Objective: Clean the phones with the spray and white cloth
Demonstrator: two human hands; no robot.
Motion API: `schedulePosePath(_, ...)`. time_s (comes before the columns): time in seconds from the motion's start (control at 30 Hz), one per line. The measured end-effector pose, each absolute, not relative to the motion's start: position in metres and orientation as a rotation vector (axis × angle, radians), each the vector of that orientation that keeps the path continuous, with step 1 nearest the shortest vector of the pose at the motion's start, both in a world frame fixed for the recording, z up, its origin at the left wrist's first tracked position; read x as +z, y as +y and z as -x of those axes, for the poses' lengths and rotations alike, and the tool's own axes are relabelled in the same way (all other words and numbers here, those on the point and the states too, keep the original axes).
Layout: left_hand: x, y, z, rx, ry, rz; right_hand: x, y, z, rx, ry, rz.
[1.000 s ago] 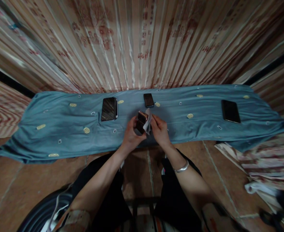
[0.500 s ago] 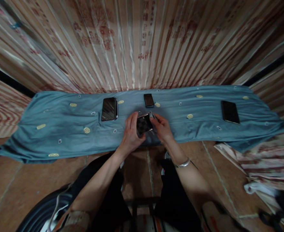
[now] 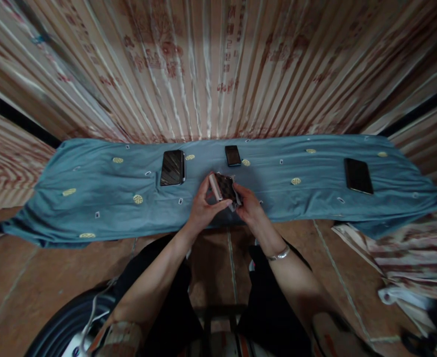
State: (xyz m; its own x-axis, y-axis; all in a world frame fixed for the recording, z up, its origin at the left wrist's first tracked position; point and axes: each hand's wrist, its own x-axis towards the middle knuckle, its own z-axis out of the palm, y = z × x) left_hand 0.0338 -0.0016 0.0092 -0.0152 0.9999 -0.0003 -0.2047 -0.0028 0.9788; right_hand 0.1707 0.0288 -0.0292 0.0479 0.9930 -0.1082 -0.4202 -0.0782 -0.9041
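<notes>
Above the front of the blue cloth (image 3: 266, 191), my left hand (image 3: 202, 208) grips a small, thick dark device (image 3: 225, 187) by its left end. Its face has a checkered look and its left edge is a shiny pinkish metal; it resembles a folded flip phone. My right hand (image 3: 248, 202) is closed at its right end, on a crumpled grey cloth (image 3: 234, 205) that lies against the device. The fingertips of that hand are partly hidden. Just beyond the hands lies a small black folded phone (image 3: 232, 155).
A larger dark folded phone (image 3: 172, 168) lies to the left, and a black tablet-like device (image 3: 358, 176) lies far right. A patterned curtain (image 3: 207, 74) hangs behind the blue-covered surface. At lower left is a round black ribbed object (image 3: 69, 317) with a white cable.
The device has turned in my hands, so its shiny left edge now faces up more. The grey cloth has moved down along its right side. The view has shifted slightly.
</notes>
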Motion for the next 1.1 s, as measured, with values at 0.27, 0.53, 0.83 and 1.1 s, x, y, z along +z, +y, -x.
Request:
schedulePosePath(0.27, 0.000, 0.002, -0.024, 1.272, 1.117, -1.393, -0.029, 0.024, -0.163, 1.498, -0.632, 1.017)
schedulePosePath(0.53, -0.001, -0.004, -0.025, 1.203, 1.162, -1.553, -0.028, 0.022, -0.160, 1.145, -1.029, 1.079)
schedulePosePath(0.83, -0.002, -0.003, -0.021, 1.180, 1.289, -1.747, -0.017, 0.012, -0.159, 1.188, -1.143, 1.040)
schedulePosePath(1.1, -0.003, 0.001, -0.025, 1.171, 1.391, -1.916, -0.003, 0.009, -0.170, 1.044, -1.336, 1.076)
